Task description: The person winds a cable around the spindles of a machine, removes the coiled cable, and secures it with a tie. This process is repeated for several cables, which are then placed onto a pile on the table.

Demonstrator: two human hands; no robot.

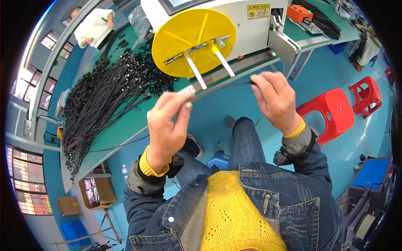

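A thin black cable [234, 85] runs, blurred, between my two hands in front of the bench. My right hand [274, 100] pinches its end, where a small dark tip shows at the fingertips. My left hand [167, 125] is closed in a pinch at the other side of the cable, though its fingers hide the exact grip. Just beyond my hands is a white machine [253, 33] with a yellow disc [176, 42]. Two white pegs [224, 62] stick out from the disc toward me. Neither hand touches them.
A large heap of black cables [104, 92] covers the green bench [113, 131] at left. A ruler [247, 62] lies along the bench edge. An orange control box [299, 13] stands right of the machine. Red stools [341, 113] stand at right. Another person [94, 27] is at far left.
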